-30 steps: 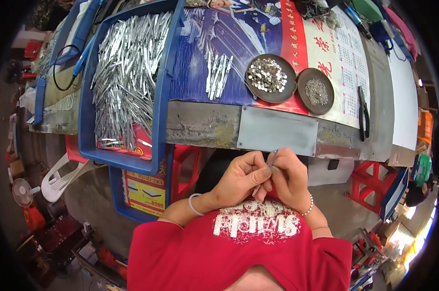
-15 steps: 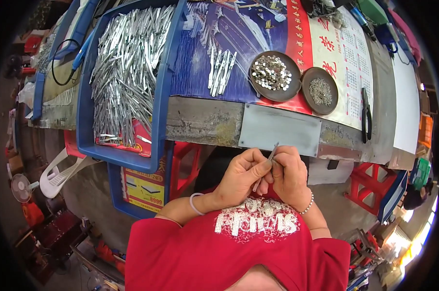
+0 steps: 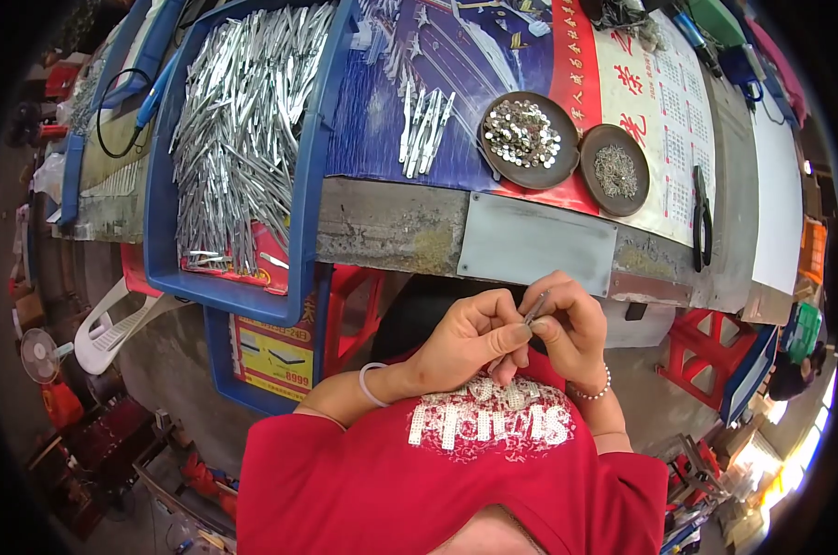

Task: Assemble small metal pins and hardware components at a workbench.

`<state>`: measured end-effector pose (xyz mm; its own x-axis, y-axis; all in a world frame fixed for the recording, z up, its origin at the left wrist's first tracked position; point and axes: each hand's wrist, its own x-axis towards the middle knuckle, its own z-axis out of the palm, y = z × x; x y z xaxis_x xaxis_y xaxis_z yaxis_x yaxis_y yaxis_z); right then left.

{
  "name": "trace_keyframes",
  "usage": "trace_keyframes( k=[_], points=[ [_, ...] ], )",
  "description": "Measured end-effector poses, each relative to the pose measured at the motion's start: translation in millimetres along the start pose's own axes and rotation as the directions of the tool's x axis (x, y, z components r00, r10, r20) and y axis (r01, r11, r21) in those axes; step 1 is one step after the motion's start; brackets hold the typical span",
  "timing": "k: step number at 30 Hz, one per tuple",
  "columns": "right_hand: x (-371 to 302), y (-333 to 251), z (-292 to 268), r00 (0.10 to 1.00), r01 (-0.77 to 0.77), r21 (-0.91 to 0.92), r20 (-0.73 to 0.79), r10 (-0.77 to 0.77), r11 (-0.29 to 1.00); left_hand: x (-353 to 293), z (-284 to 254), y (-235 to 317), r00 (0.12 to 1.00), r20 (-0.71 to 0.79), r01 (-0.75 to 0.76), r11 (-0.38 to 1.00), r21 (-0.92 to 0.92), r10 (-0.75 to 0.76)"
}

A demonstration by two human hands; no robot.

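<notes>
Just in front of my red shirt, both hands meet over a slim grey metal piece. My left hand is closed, its thumb and fingers pinching the lower part of the piece. My right hand is bent around the upper end, thumb and forefinger pressed together there. Fingers cover much of the piece, and any small part between them is hidden. Beyond my hands, a brown dish holds small shiny round discs, and a smaller brown dish holds tiny metal parts. Several slender silvery metal pieces lie side by side on the blue poster.
A blue tray heaped with slender metal strips stands at the left. Black-handled pliers lie at the right. A grey plate is on the bench front edge. Red stools stand below, right and left.
My right hand has turned and its fingers have risen and opened out a little around the piece's upper end. The metal piece is tilted more to the right. My left hand still pinches it.
</notes>
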<state>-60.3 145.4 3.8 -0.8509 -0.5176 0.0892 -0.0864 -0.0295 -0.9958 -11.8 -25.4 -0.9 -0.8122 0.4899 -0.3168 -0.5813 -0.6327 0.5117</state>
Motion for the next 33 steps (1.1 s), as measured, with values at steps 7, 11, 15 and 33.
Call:
trace_keyframes(
  k=[7, 11, 15, 33],
  points=[
    [6, 0, -4, 0.976, -0.201, 0.297, 0.143, 0.165, 0.934, -1, 0, -3, 1.0, 0.01, -0.016, 0.998, 0.053, 0.016],
    [10, 6, -13, 0.962, -0.215, 0.237, 0.216, 0.165, 0.947, -2, 1, -5, 0.997, -0.079, -0.012, 0.998, 0.056, 0.016],
    [12, 5, -20, 0.955, -0.182, 0.135, 0.26, 0.143, 0.974, 1, 1, 0, 0.992, -0.116, -0.035, 0.992, 0.12, 0.049],
    [27, -22, -13, 0.967, -0.001, -0.589, 0.206, 0.152, 0.808, 2, 4, -2, 0.967, -0.155, -0.125, 0.908, 0.4, 0.201]
  ],
)
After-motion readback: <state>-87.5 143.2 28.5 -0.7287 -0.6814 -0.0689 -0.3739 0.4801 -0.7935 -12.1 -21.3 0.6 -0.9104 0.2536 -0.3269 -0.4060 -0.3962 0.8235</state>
